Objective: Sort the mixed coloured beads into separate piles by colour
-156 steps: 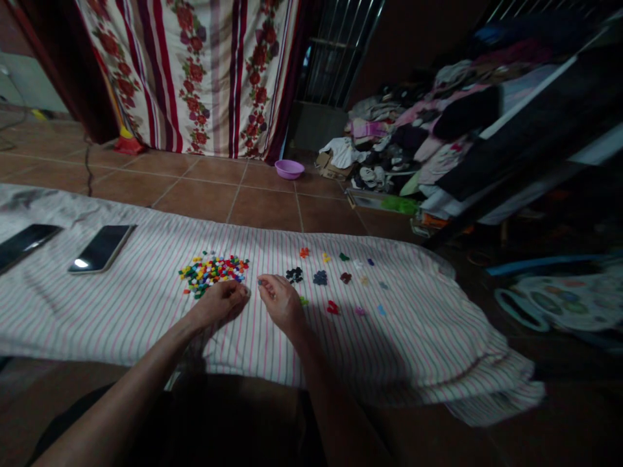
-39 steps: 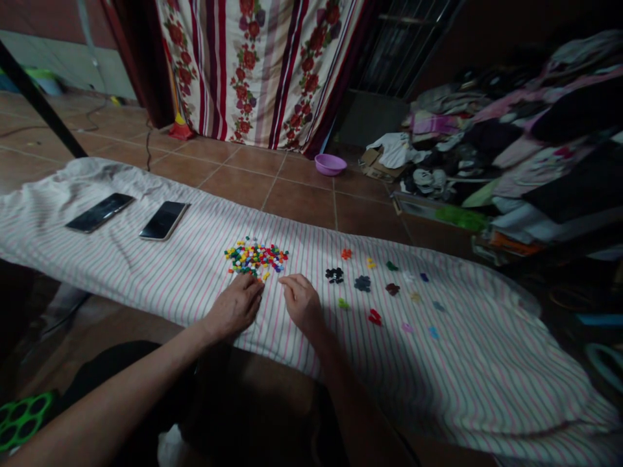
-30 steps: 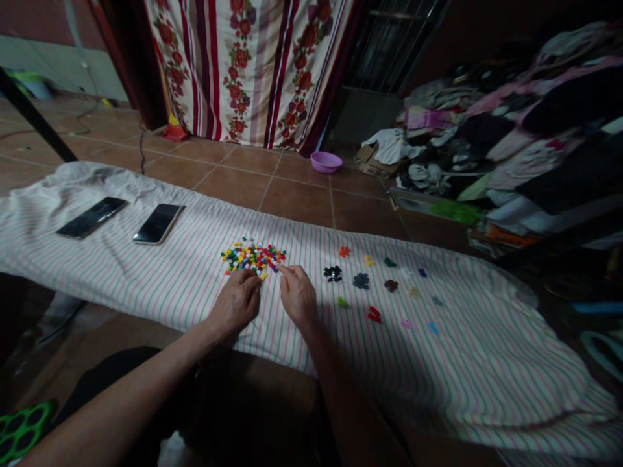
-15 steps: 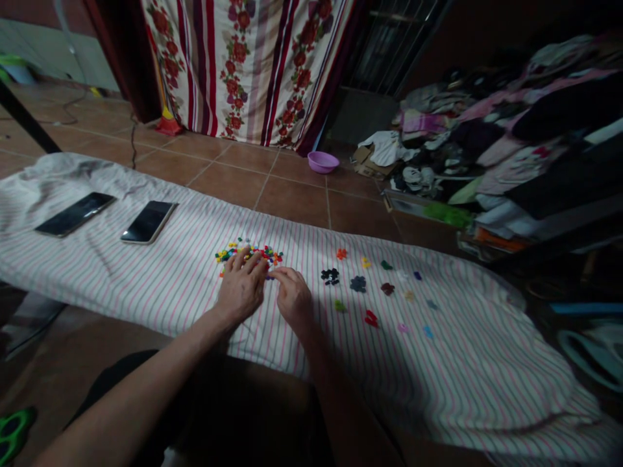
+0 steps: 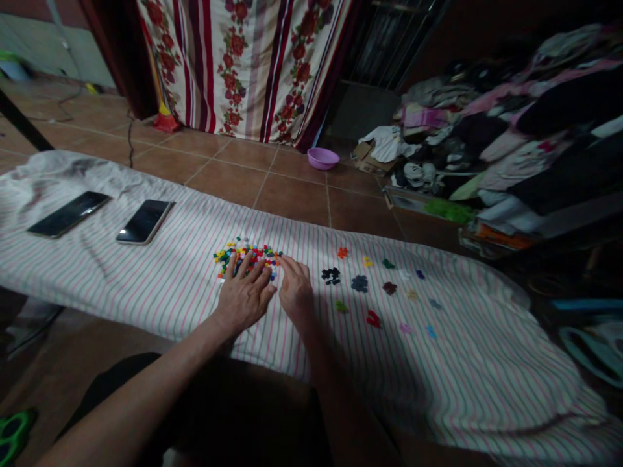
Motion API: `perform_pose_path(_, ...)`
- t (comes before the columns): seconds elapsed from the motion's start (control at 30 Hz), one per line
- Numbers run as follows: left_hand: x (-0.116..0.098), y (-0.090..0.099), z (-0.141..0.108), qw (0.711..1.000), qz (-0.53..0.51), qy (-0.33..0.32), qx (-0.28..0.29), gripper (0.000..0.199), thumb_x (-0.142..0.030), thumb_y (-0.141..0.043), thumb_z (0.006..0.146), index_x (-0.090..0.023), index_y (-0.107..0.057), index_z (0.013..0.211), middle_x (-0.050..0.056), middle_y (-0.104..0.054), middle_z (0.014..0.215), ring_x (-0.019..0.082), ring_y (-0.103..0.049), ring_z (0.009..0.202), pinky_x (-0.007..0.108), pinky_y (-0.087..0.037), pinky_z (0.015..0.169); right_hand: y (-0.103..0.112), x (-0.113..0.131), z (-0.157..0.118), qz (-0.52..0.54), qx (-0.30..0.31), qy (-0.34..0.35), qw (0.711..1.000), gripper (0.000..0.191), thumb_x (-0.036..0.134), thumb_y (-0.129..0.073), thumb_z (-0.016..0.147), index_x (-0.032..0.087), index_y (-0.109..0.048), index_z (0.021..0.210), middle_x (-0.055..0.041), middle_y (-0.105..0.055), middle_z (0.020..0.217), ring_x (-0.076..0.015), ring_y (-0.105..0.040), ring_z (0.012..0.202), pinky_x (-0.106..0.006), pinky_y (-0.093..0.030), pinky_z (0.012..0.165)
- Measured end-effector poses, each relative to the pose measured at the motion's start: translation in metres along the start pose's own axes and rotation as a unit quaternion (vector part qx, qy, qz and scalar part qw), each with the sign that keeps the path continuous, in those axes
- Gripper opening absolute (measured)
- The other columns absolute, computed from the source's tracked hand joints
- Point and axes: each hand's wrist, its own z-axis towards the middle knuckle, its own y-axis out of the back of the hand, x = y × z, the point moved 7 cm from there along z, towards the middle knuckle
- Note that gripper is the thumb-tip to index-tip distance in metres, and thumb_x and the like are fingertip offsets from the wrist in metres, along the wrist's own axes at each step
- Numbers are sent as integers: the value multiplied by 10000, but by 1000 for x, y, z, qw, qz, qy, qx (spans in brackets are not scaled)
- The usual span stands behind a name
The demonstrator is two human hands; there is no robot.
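My left hand (image 5: 244,295) lies with spread fingers on the near side of a pile of small multicoloured pieces (image 5: 250,251). At the pile's right edge is my right hand (image 5: 296,290), its fingers drawn together and fingertips touching the pieces; whether it holds one is hidden. To the right, on the striped cloth (image 5: 302,350), sit small colour groups, among them orange (image 5: 342,253), black (image 5: 331,276), dark grey (image 5: 359,283), brown (image 5: 389,288), light green (image 5: 341,307) and red (image 5: 373,318).
Two phones, one (image 5: 68,214) at the far left and another (image 5: 145,222) beside it, lie on the cloth. Beyond its far edge a purple basin (image 5: 322,158) stands on the tiled floor. Heaped clothes (image 5: 511,130) fill the right background.
My left hand has spread its fingers wider and shifted slightly right, uncovering more pieces. My right fingertips have moved up and right along the pile's edge.
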Motion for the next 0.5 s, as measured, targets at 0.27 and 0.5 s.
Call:
perform_pose_path(0.27,-1,7,-13,1000,-1,-24,2,402,-411,-457,933,-235,-619,1256,72,-596,1366,329,-362,1409,594,-235,1178,-7,1,8,-44,26,-36,998,533,11,-366,859,197,-621,1288,-100,-622,1202,-242,-491,1102,-380,-439,975)
perform_pose_path(0.5,-2,12,-3,998,-59,-7,-9,312,-331,-438,934,-188,-691,1047,84,-680,1210,320,-442,1345,574,-262,1168,-3,1,11,-35,-1,-55,998,414,55,-396,891,214,-709,1111,-99,-625,1078,-231,-512,1003,-364,-436,918)
